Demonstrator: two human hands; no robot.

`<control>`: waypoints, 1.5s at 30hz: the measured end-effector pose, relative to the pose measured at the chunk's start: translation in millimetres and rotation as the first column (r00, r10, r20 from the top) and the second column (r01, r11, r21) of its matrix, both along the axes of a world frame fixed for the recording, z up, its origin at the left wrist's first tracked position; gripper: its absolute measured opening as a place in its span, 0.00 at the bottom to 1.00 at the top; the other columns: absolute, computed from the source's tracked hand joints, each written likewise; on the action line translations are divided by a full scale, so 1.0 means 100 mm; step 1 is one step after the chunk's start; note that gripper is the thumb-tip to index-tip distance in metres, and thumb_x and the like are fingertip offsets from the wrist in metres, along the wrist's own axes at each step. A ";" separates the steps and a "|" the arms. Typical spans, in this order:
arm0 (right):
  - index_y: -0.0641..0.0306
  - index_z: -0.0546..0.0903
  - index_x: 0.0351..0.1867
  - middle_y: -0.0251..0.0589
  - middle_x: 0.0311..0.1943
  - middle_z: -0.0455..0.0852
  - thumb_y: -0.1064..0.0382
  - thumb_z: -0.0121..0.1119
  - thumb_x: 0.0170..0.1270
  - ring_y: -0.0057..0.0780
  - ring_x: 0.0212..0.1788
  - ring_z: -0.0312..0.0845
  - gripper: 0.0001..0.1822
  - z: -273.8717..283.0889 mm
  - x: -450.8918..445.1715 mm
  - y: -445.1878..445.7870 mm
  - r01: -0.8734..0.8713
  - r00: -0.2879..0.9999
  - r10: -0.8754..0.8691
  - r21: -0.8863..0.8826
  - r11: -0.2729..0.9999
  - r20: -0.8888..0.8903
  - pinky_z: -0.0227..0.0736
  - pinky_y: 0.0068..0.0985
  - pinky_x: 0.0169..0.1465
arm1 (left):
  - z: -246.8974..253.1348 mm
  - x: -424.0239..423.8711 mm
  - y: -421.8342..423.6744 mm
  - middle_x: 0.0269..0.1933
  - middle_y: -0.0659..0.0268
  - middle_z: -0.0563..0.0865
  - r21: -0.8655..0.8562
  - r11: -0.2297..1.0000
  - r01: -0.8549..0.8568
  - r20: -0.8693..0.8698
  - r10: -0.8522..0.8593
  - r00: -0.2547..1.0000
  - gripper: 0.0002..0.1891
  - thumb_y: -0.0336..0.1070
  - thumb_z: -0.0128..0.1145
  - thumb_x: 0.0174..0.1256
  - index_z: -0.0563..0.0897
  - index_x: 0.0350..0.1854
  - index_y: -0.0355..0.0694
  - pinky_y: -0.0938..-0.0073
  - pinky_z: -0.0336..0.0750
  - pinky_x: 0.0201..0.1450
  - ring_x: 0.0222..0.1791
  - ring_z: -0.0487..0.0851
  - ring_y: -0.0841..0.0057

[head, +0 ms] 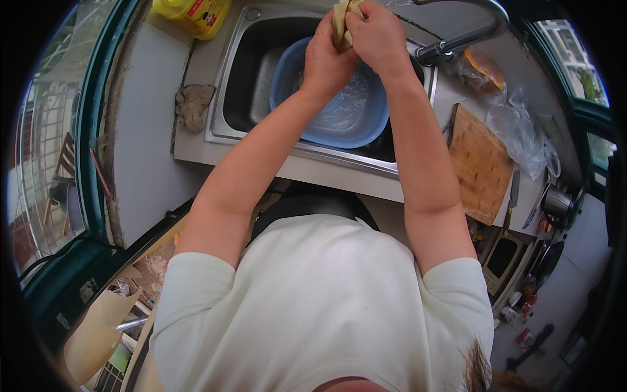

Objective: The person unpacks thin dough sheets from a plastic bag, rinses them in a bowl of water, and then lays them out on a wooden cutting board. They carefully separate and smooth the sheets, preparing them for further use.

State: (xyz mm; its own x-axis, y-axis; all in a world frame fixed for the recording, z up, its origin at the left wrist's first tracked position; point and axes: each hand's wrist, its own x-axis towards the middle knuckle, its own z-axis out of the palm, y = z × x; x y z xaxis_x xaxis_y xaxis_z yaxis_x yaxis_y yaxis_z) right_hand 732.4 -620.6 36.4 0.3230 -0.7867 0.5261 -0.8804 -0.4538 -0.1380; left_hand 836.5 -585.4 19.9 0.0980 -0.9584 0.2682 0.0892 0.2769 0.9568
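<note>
At the top of the view, both hands grip a pale yellow, folded piece of thin material [341, 24] that may be cloth. My left hand [329, 61] has it from the left side, and my right hand [376, 36] pinches it from the right. The upper end of the piece is cut off by the frame's edge. Below the hands, a blue plastic basin [343, 139] with rippling water stands in the stainless steel sink [240, 73]. A chrome faucet [436, 51] rises to the right of my right hand.
Left of the sink lie a crumpled grey-brown rag [193, 105] and, farther back, a yellow plastic jug [196, 17]. On the right are a wooden cutting board [477, 166], a knife [513, 198], clear plastic bags [521, 130], a wrapped orange-coloured food item [482, 73] and a metal kettle [557, 201].
</note>
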 end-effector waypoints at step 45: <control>0.61 0.82 0.50 0.32 0.41 0.85 0.59 0.70 0.56 0.21 0.46 0.78 0.20 -0.25 -0.21 0.10 -0.645 0.620 -0.261 0.670 0.368 0.740 0.68 0.25 0.56 | 0.34 1.52 -0.54 0.50 0.55 0.81 0.466 0.861 0.203 -0.572 0.118 0.812 0.17 0.22 0.59 0.61 0.74 0.52 0.28 0.67 0.78 0.55 0.50 0.82 0.66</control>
State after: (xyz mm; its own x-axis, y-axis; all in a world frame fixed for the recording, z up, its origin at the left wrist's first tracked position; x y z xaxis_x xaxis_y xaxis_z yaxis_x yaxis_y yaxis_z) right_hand 711.3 -610.6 11.5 0.4723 -0.8432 -0.2569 -0.1915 0.1863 -0.9636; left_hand 988.6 -639.8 54.3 0.0324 -0.9464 -0.3213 0.6526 -0.2235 0.7240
